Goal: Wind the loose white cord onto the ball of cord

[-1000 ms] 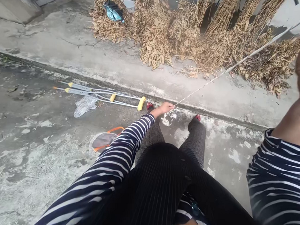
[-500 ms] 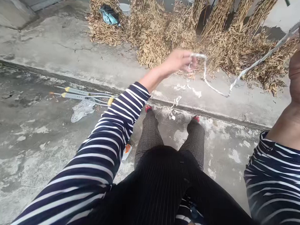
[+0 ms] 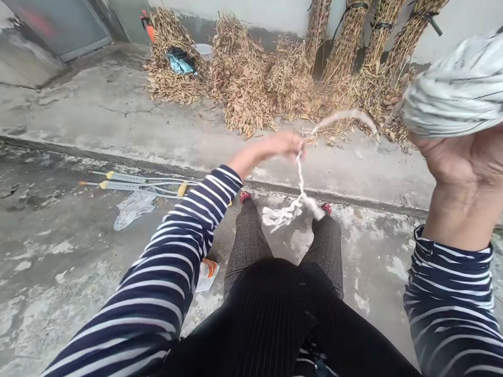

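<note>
My right hand (image 3: 465,153) is raised at the right, holding up a thick ball of white yarn (image 3: 460,86) streaked with dark strands. Its fingers are partly hidden behind the ball. From there a strand of the yarn (image 3: 346,114), blurred by motion, arcs over to my left hand (image 3: 293,145), which pinches it between closed fingers. Below that hand dangles the frayed, knotted end of the yarn (image 3: 290,209), hanging in front of my feet.
Dried plant bundles (image 3: 247,94) lie and lean along the wall. A concrete step (image 3: 91,120) runs across in front of me. On the ground at left are crutches (image 3: 127,182) and a clear plastic bag (image 3: 134,208); an orange-and-white packet (image 3: 207,274) lies near my left leg.
The yarn ball has come into view with my right hand, which moved inward. My left hand has lowered and moved slightly left. The yarn's loose end now bunches below it.
</note>
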The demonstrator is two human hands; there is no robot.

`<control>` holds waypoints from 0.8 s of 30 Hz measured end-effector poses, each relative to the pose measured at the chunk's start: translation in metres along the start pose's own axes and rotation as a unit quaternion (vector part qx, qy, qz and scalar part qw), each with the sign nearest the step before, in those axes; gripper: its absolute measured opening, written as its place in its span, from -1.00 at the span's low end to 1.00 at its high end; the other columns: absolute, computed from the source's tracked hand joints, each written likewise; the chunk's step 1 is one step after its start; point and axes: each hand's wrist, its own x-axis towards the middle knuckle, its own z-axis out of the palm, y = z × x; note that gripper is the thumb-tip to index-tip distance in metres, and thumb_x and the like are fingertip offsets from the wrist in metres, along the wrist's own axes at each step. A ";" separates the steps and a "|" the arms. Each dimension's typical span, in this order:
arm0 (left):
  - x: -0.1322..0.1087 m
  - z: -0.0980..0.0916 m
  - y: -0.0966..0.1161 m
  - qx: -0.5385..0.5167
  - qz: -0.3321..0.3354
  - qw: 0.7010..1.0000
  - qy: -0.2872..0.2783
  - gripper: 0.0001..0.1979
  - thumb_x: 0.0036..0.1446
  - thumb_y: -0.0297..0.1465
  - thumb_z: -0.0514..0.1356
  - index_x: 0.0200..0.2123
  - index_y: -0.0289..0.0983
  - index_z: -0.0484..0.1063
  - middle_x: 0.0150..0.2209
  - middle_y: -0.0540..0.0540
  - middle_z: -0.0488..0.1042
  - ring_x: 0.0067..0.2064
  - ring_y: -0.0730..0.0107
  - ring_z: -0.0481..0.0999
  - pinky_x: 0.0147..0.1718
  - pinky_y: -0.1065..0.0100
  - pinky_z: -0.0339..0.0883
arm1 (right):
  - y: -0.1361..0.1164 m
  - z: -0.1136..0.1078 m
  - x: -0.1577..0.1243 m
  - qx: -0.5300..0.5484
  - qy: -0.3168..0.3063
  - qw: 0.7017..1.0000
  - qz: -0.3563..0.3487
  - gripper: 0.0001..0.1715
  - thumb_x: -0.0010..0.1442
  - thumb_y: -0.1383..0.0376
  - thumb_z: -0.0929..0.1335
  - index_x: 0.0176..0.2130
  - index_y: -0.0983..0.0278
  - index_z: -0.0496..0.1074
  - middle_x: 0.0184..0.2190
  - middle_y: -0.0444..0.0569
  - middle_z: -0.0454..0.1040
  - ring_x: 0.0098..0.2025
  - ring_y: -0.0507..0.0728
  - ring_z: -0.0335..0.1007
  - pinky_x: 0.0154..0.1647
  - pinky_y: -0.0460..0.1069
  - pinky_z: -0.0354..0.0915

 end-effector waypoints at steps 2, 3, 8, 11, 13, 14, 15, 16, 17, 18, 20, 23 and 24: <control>-0.009 0.037 -0.054 0.059 -0.150 0.985 0.060 -0.94 0.13 -0.47 0.33 -0.35 -0.35 0.61 -0.27 -0.18 0.62 -0.20 0.24 0.63 -0.09 0.16 0.55 | 0.004 0.005 -0.005 -0.007 0.028 0.999 -0.030 -0.32 -0.21 0.11 0.67 -0.08 -0.07 0.50 -0.07 -0.11 0.60 0.49 0.37 0.10 0.19 0.23 0.49; -0.013 0.051 -0.076 0.080 -0.176 0.978 0.082 -0.96 0.08 -0.51 0.33 -0.36 -0.37 0.61 -0.27 -0.21 0.62 -0.20 0.20 0.63 -0.06 0.13 0.52 | 0.008 0.006 -0.008 -0.011 0.035 0.999 -0.019 -0.38 -0.18 0.13 0.64 -0.09 -0.05 0.50 -0.05 -0.06 0.60 0.43 0.46 0.17 0.10 0.31 0.52; -0.014 0.085 -0.121 0.100 -0.189 0.968 0.133 -0.76 0.07 -0.55 0.29 -0.16 -0.43 0.64 -0.19 -0.25 0.64 -0.17 0.18 0.60 0.06 0.15 0.44 | 0.050 -0.001 -0.012 -0.008 0.025 0.991 0.129 -0.43 -0.13 0.20 0.56 -0.07 0.07 0.48 0.02 -0.02 0.56 0.08 0.44 0.50 -0.27 0.28 0.58; -0.005 0.095 -0.097 0.036 -0.104 0.978 0.175 -0.64 0.28 -0.43 0.17 0.08 -0.37 0.58 0.03 -0.25 0.63 -0.12 0.26 0.61 0.03 0.24 0.47 | 0.082 -0.005 -0.012 -0.009 0.030 0.978 0.205 -0.36 -0.12 0.25 0.54 -0.01 0.11 0.43 0.02 -0.04 0.54 -0.15 0.26 0.55 -0.45 0.11 0.54; -0.002 0.102 -0.069 -0.060 0.037 0.976 0.204 -0.63 0.33 -0.32 0.20 0.12 -0.32 0.56 0.13 -0.24 0.60 0.04 0.23 0.60 0.11 0.26 0.42 | 0.100 -0.005 -0.012 -0.003 0.026 0.970 0.240 -0.34 -0.12 0.26 0.54 0.00 0.12 0.41 0.01 -0.05 0.54 -0.28 0.17 0.51 -0.54 0.04 0.50; -0.002 0.106 -0.055 -0.107 0.107 0.966 0.210 -0.62 0.31 -0.25 0.25 0.11 -0.31 0.57 0.13 -0.24 0.60 0.12 0.20 0.58 0.16 0.25 0.39 | 0.106 -0.004 -0.012 0.000 0.023 0.967 0.256 -0.33 -0.12 0.26 0.54 0.01 0.13 0.41 0.00 -0.05 0.54 -0.31 0.14 0.49 -0.55 0.04 0.49; -0.003 0.110 -0.042 -0.145 0.160 0.954 0.207 -0.60 0.27 -0.20 0.30 0.09 -0.30 0.58 0.11 -0.23 0.62 0.15 0.17 0.56 0.20 0.23 0.36 | 0.111 -0.003 -0.013 0.002 0.020 0.963 0.268 -0.33 -0.12 0.26 0.54 0.01 0.13 0.40 -0.01 -0.05 0.54 -0.34 0.13 0.48 -0.55 0.04 0.50; -0.005 0.114 -0.031 -0.168 0.189 0.947 0.199 -0.57 0.23 -0.15 0.34 0.05 -0.29 0.59 0.06 -0.21 0.64 0.15 0.15 0.57 0.20 0.21 0.36 | 0.114 -0.002 -0.013 0.006 0.017 0.960 0.278 -0.34 -0.11 0.26 0.54 0.01 0.14 0.40 -0.03 -0.05 0.54 -0.35 0.12 0.47 -0.56 0.04 0.50; -0.007 0.117 -0.023 -0.179 0.197 0.945 0.190 -0.56 0.20 -0.11 0.37 0.00 -0.29 0.61 -0.01 -0.19 0.66 0.11 0.14 0.59 0.18 0.20 0.37 | 0.116 -0.002 -0.014 0.010 0.015 0.959 0.283 -0.35 -0.11 0.26 0.54 0.00 0.14 0.40 -0.05 -0.05 0.54 -0.36 0.12 0.47 -0.56 0.04 0.50; -0.010 0.120 -0.017 -0.182 0.194 0.946 0.183 -0.57 0.18 -0.08 0.38 -0.07 -0.31 0.63 -0.11 -0.17 0.68 0.04 0.16 0.61 0.14 0.20 0.39 | 0.116 -0.002 -0.015 0.013 0.015 0.959 0.284 -0.36 -0.10 0.26 0.54 0.00 0.14 0.41 -0.08 -0.06 0.54 -0.36 0.11 0.46 -0.56 0.03 0.49; -0.016 0.124 -0.013 -0.173 0.176 0.952 0.179 -0.58 0.21 -0.04 0.33 -0.24 -0.33 0.63 -0.31 -0.11 0.66 -0.11 0.23 0.62 0.05 0.25 0.41 | 0.115 -0.004 -0.016 0.021 0.014 0.959 0.281 -0.38 -0.10 0.26 0.54 -0.02 0.15 0.42 -0.13 -0.07 0.55 -0.36 0.12 0.47 -0.59 0.00 0.46; -0.027 0.125 -0.024 -0.138 0.153 0.961 0.183 -0.54 0.29 -0.04 0.23 -0.40 -0.32 0.59 -0.40 -0.10 0.61 -0.21 0.32 0.58 0.00 0.32 0.37 | 0.108 -0.014 -0.019 0.037 0.028 0.961 0.273 -0.42 -0.11 0.25 0.55 -0.05 0.16 0.45 -0.16 -0.08 0.58 -0.33 0.13 0.50 -0.58 -0.02 0.46; -0.031 0.126 -0.030 -0.128 0.142 0.965 0.181 -0.54 0.30 -0.05 0.21 -0.41 -0.32 0.58 -0.39 -0.10 0.61 -0.22 0.34 0.57 0.00 0.33 0.36 | 0.105 -0.019 -0.019 0.046 0.039 0.961 0.268 -0.44 -0.10 0.24 0.55 -0.07 0.16 0.46 -0.17 -0.08 0.59 -0.31 0.14 0.51 -0.56 -0.01 0.48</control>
